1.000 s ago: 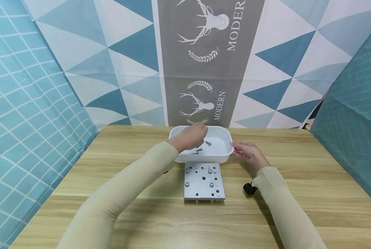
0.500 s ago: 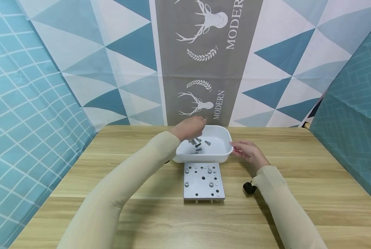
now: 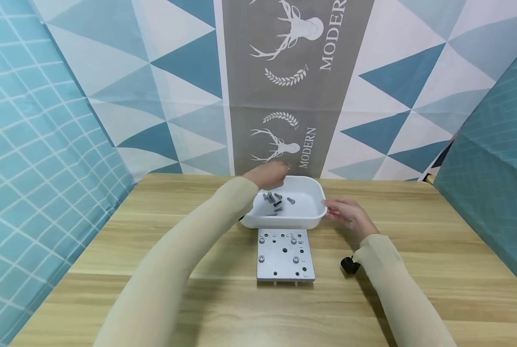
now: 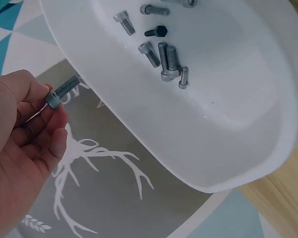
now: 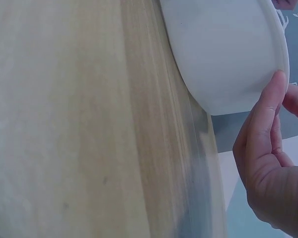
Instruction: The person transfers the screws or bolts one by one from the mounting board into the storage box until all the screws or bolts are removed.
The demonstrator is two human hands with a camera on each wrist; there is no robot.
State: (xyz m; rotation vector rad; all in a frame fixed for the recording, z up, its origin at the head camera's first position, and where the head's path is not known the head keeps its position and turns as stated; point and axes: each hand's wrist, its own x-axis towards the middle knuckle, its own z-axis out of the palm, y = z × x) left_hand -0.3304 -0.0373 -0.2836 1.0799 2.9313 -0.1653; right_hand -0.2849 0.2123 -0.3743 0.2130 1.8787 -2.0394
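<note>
My left hand (image 3: 267, 175) is raised over the far left part of a white tub (image 3: 308, 205). In the left wrist view its thumb and fingers pinch a socket-head bolt (image 4: 62, 92) by the head, the threaded end pointing at the tub's rim. Several loose bolts (image 4: 171, 59), one of them black (image 4: 156, 31), lie on the tub's floor. My right hand (image 5: 270, 148) grips the tub's right rim between thumb and fingers. Just in front of the tub is a silver metal plate (image 3: 280, 265) with holes, and bolts (image 3: 296, 259) stand in some of them.
The wooden table (image 3: 362, 308) carries everything. A small black object (image 3: 349, 265) lies by the right wrist. Behind the tub, a patterned cloth backdrop (image 3: 267, 106) hangs at the table's far edge, with blue tile-pattern sheets (image 3: 37, 144) along the sides.
The left hand has risen from inside the tub toward its far rim, uncovering more of the bolts. The right hand keeps its hold on the rim; the plate stays put.
</note>
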